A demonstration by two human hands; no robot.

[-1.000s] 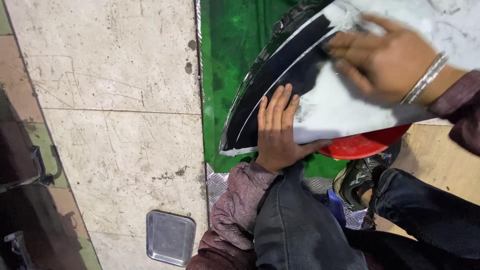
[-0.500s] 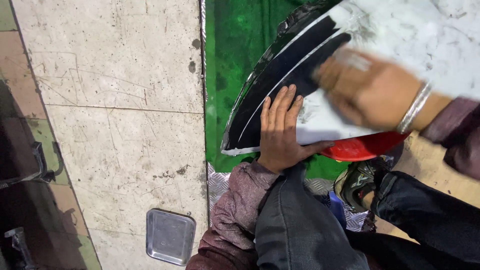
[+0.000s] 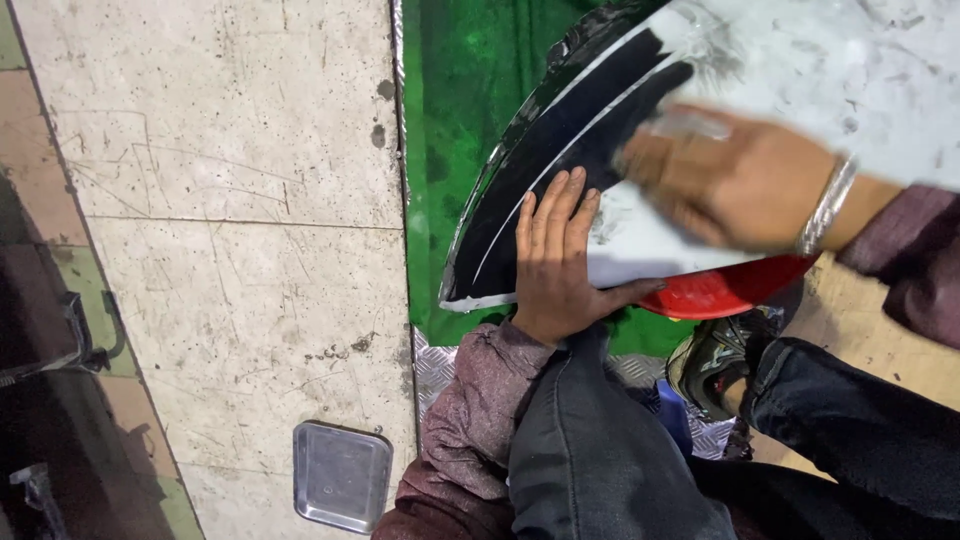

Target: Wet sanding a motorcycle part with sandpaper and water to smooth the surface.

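Both hands on a curved white and black panel (image 3: pixel 780 60), over a green sheet (image 3: pixel 460 110).

Left hand (image 3: pixel 556 262) pressed flat, fingers spread open, on the panel's lower edge, gripping nothing. Right hand (image 3: pixel 735 180) blurred on the white face, bangle (image 3: pixel 828 206) at wrist; grip impossible to tell. Red bowl (image 3: pixel 725 292) under panel; metal tray (image 3: pixel 342 476) on tiled floor (image 3: pixel 230 200).

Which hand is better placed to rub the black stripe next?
Probably right: the right hand lies blurred beside the black stripe, while the left hand presses flat on the white panel.
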